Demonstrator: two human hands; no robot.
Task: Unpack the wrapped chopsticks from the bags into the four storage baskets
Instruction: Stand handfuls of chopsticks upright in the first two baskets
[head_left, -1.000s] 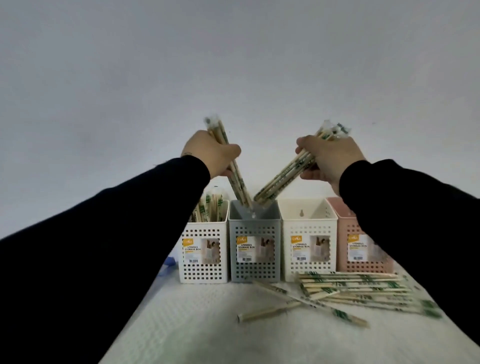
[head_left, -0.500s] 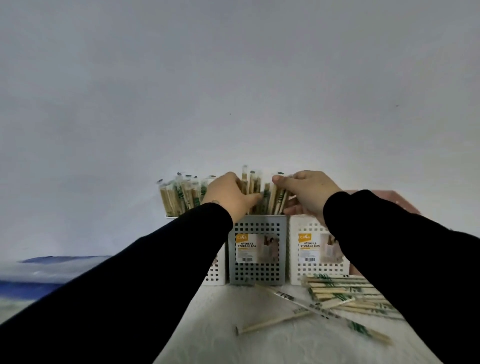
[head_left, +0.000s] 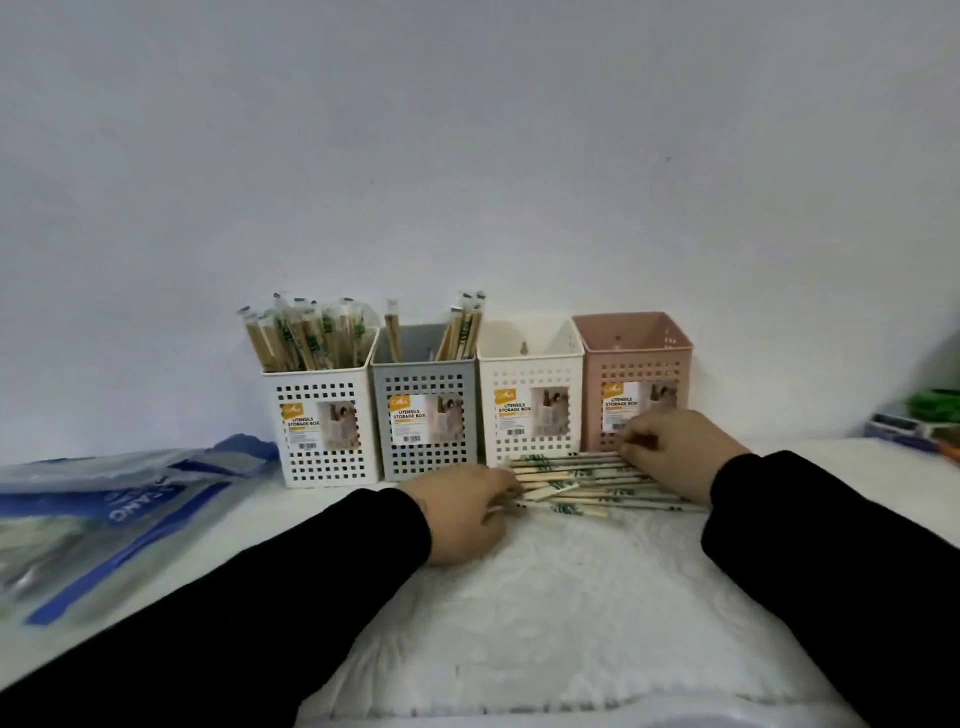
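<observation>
Four perforated storage baskets stand in a row against the wall: a white basket packed with wrapped chopsticks, a grey basket with a few chopsticks leaning in it, a cream basket and a pink basket, both showing no chopsticks. A loose pile of wrapped chopsticks lies flat in front of the cream and pink baskets. My left hand curls its fingers around the pile's left ends. My right hand lies over the pile's right end with fingers curled onto it.
Clear and blue plastic bags lie flat at the left of the white cloth-covered table. Small coloured items sit at the far right edge. A plain wall stands right behind the baskets.
Both hands let go of the chopsticks in the grey basket and came down to the loose pile on the table. The camera tilted down.
</observation>
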